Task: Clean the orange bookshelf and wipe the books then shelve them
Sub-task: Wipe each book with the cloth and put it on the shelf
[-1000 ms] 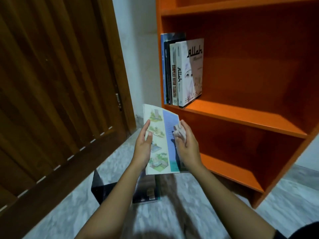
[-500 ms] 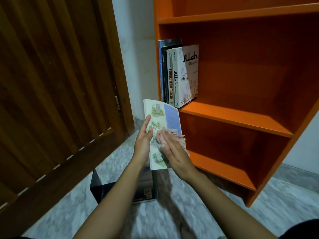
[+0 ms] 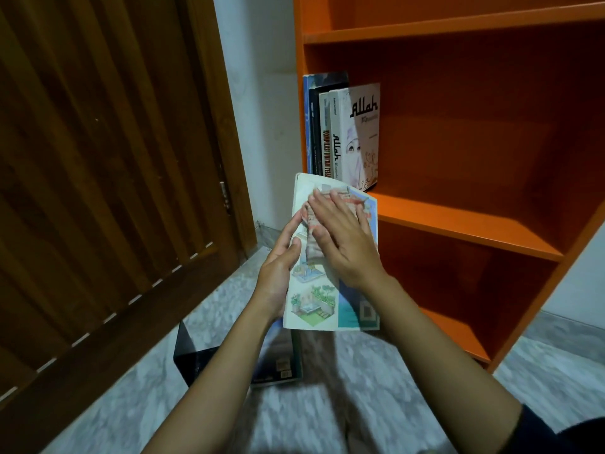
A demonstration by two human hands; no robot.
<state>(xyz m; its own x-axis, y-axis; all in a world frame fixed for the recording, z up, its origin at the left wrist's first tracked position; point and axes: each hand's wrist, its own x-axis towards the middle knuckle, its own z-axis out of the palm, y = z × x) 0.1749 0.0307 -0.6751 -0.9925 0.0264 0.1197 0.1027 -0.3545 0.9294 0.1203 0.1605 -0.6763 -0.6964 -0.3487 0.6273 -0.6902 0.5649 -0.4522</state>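
Note:
My left hand (image 3: 278, 267) grips the left edge of a thin illustrated book (image 3: 314, 306), held upright in front of the orange bookshelf (image 3: 458, 221). My right hand (image 3: 343, 244) lies flat on the book's cover and presses a pinkish cloth (image 3: 347, 198) against its upper half. Several books (image 3: 340, 132) stand upright at the left end of the middle shelf; the outermost one is white with the word "Allah" on it.
A dark book (image 3: 278, 362) lies on the marble floor (image 3: 294, 414) below my hands, beside a black upright piece (image 3: 188, 352). A brown wooden door (image 3: 108, 178) fills the left. A white wall strip (image 3: 262, 103) separates door and shelf.
My right hand has slid the cloth from the book's right edge across to the middle and then up to the upper part of the cover. The left hand keeps its grip.

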